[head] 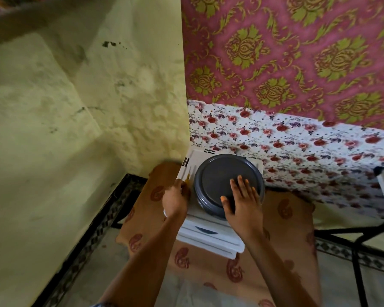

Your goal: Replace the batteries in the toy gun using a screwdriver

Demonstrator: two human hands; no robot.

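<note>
Toy gun: not in view; I judge it may be inside the grey lidded container, which fills most of the white stool top. Right hand flat on lid, fingers spread. Left hand pinches thin yellow shaft, likely the screwdriver, at stool's left edge. I'd steady the container, lift lid straight, and keep tool clear.

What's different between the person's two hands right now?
The right hand lies flat with fingers spread; the left hand is curled. The right hand presses on the grey round lid; the left hand pinches a thin yellow item beside it, too blurred to identify. Both are over the white plastic stool.
</note>
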